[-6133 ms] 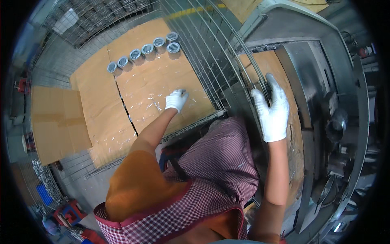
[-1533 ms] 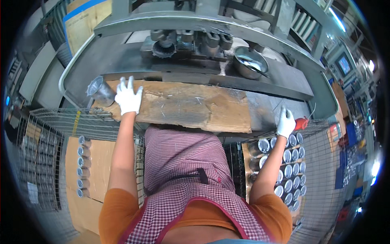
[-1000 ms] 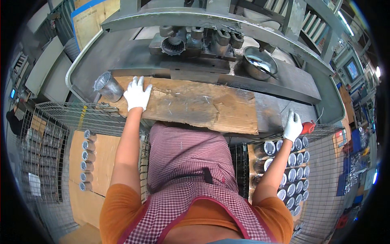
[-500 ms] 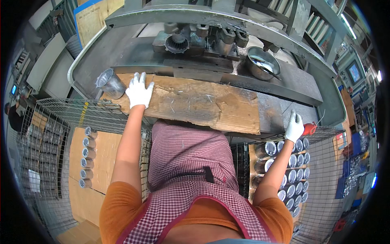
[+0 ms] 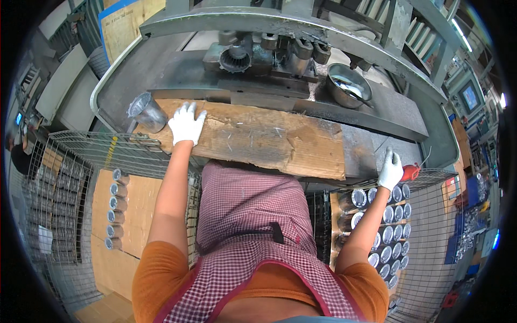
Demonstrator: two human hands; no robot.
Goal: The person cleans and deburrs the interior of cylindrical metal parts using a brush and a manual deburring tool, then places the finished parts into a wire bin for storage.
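Observation:
My left hand, in a white glove, lies flat with fingers spread on a worn cardboard sheet along the bench front. Just left of it a grey metal cup leans on its side, apart from my fingers. My right hand, also gloved in white, rests at the bench's right front edge, fingers pointing forward and nothing visible in them. Close beside it is a red object with a thin wire-like end; its kind is unclear. Beyond the cardboard, a ribbed ring-shaped metal part sits in the machine fixture.
A metal bowl holding a pale liquid and a tool stands at the back right. A thick machine beam crosses above. Wire baskets flank me: a row of metal cups at left, many cups at right.
My left hand has shifted very slightly on the cardboard, and the cardboard's right end sits marginally nearer me. My right hand stays in place.

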